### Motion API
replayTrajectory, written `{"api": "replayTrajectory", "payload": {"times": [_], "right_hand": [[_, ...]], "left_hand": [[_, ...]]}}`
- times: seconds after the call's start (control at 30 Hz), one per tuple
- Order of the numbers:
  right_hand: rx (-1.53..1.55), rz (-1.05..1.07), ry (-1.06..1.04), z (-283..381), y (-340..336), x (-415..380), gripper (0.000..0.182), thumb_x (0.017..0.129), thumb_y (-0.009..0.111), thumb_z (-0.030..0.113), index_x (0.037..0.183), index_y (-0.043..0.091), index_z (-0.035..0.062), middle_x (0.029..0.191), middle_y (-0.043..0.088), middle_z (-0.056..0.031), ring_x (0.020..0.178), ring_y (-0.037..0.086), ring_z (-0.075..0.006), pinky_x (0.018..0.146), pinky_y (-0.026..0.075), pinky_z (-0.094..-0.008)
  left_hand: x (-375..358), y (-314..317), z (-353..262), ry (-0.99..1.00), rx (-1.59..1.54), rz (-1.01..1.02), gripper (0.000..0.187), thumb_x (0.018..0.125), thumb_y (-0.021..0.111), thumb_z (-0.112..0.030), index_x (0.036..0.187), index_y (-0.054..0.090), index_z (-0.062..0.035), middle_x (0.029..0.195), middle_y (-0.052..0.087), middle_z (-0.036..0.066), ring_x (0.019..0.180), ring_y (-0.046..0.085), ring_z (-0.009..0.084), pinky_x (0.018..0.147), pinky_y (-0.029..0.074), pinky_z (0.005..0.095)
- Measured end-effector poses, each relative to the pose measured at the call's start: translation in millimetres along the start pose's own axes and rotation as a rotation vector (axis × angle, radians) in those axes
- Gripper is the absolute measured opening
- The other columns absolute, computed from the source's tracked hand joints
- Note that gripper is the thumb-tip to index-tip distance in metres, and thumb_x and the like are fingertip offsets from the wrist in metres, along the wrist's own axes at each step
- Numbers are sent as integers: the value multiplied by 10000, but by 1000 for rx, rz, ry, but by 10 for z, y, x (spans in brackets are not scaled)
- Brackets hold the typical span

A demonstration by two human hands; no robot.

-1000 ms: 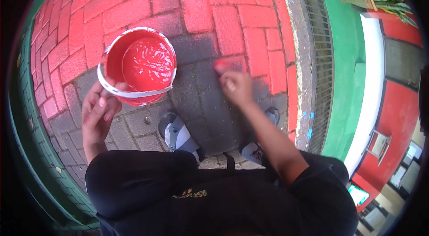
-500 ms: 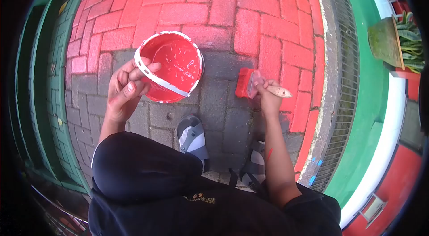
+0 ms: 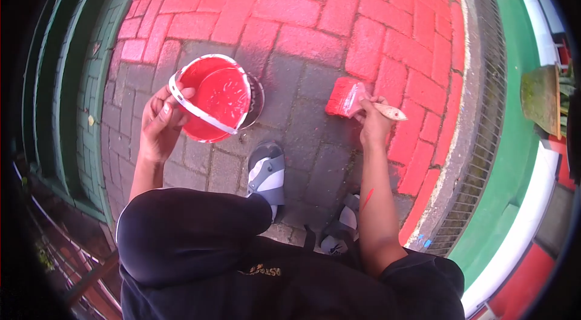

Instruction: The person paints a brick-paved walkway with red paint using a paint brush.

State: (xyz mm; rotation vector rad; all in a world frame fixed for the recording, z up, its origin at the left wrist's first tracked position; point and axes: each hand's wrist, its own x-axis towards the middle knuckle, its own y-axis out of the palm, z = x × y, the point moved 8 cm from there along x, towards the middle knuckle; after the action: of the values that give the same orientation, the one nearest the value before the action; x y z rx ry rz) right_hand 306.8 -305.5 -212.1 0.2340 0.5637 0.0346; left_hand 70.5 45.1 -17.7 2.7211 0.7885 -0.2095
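L hand [image 3: 158,127] clamped on bucket handle [image 3: 203,113], R hand [image 3: 374,125] gripping brush [image 3: 392,113], bristles [image 3: 339,98] red-loaded, nr edge of red coat [image 3: 365,47], over grey pavers [image 3: 315,91]; contact unclear.

Catalogued: one bucket [image 3: 201,74]; at its handle, one left hand [image 3: 162,120]; rightward of it, one right hand [image 3: 374,125], one brush [image 3: 346,98], one planter [image 3: 538,99]; below it, two sandals [image 3: 266,173].

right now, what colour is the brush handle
Pale cream or off-white, with small reddish marks near its end. The handle shows best in the head view.
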Motion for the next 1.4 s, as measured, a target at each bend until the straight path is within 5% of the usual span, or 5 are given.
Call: {"api": "replayTrajectory", "payload": {"times": [0.4,0.53,0.8,0.9,1.4], "right_hand": [[-224,995,-458,1102,2484,-1255,82,854,674,26,839,597,51,772,662,-40,760,658,-109,598,532,-277],[-689,1140,-875,520,3217,-1811,50,763,618,22,769,647,62,746,641,-189,721,648,-349,684,523,-423],[-674,1081,-818,80,3197,-1702,89,750,594,-30,689,584,34,650,613,-127,602,621,-259,579,468,-363],[-422,952,-506,317,2929,-1513,138,791,726,35,694,628,51,631,601,45,568,519,-1,495,412,-217],[836,406,439,-464,1165,-360,206,858,628,5,952,641,187,1024,689,-17,848,678,-150,698,559,-323]], "left_hand": [[-382,-489,84,-279,324,-352,234,931,549,-302,991,606,-84,772,624,-19,647,480,43,599,353,215],[-475,-615,127,-304,559,-437,240,920,592,-294,949,637,-60,707,589,-38,548,377,8,500,288,185],[-556,-786,140,-317,596,-487,264,921,602,-317,939,623,-55,702,560,-37,543,370,16,498,296,200],[-541,-780,124,-286,576,-490,283,922,602,-336,930,619,-53,705,540,-42,546,364,20,500,290,201],[-296,-1455,613,-240,114,-646,319,970,483,-447,859,536,-152,679,474,-85,513,396,40,484,298,211]]}}
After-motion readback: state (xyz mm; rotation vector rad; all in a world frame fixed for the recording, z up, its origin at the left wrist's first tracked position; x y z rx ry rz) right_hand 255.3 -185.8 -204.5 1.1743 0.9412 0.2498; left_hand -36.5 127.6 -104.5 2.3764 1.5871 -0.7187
